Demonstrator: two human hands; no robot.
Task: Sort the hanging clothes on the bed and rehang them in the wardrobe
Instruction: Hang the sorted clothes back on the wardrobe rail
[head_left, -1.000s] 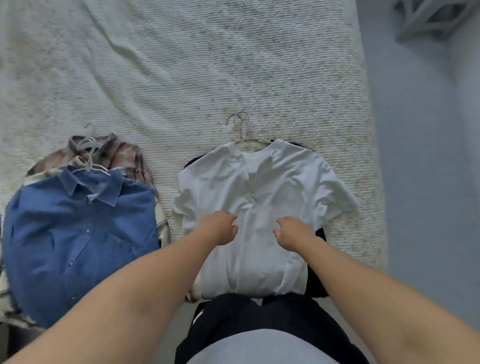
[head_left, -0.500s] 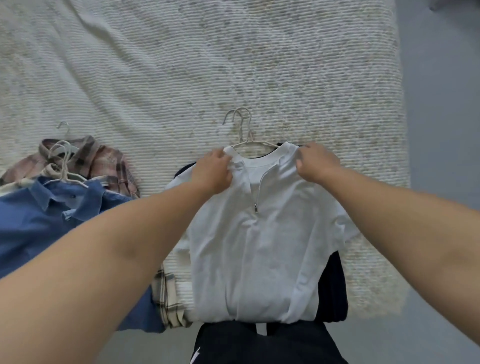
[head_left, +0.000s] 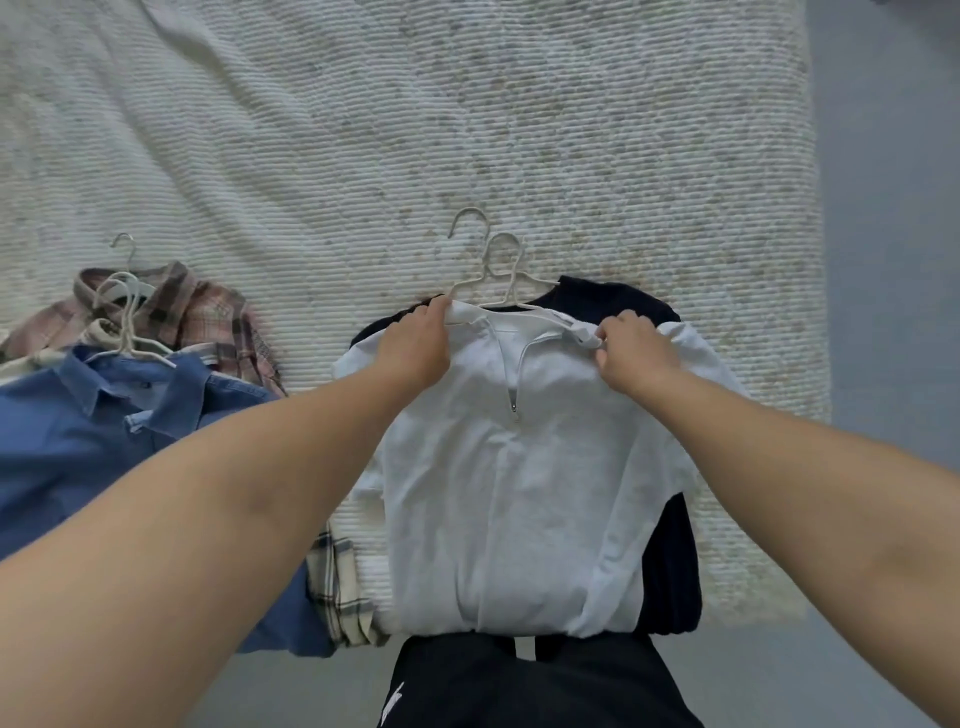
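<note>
A white zip-neck T-shirt (head_left: 524, 493) on a white hanger (head_left: 506, 270) lies on the bed, on top of a dark navy garment (head_left: 670, 561) with its own hanger hook (head_left: 467, 218). My left hand (head_left: 415, 343) grips the shirt's left shoulder by the collar. My right hand (head_left: 631, 353) pinches the right shoulder. The shirt's top is lifted and shifted toward me, baring the navy collar behind it.
At the left lies a second pile: a blue denim shirt (head_left: 104, 447) over a cream layer and a pink plaid shirt (head_left: 176, 306), each on white hangers (head_left: 124, 312). The white textured bedspread (head_left: 415, 130) stretches beyond; grey floor (head_left: 893, 260) runs along the right.
Both hands moved from the shirt's middle up to its shoulders and took hold. The white shirt has since slid toward me, exposing the navy garment's collar and separating the two hanger hooks.
</note>
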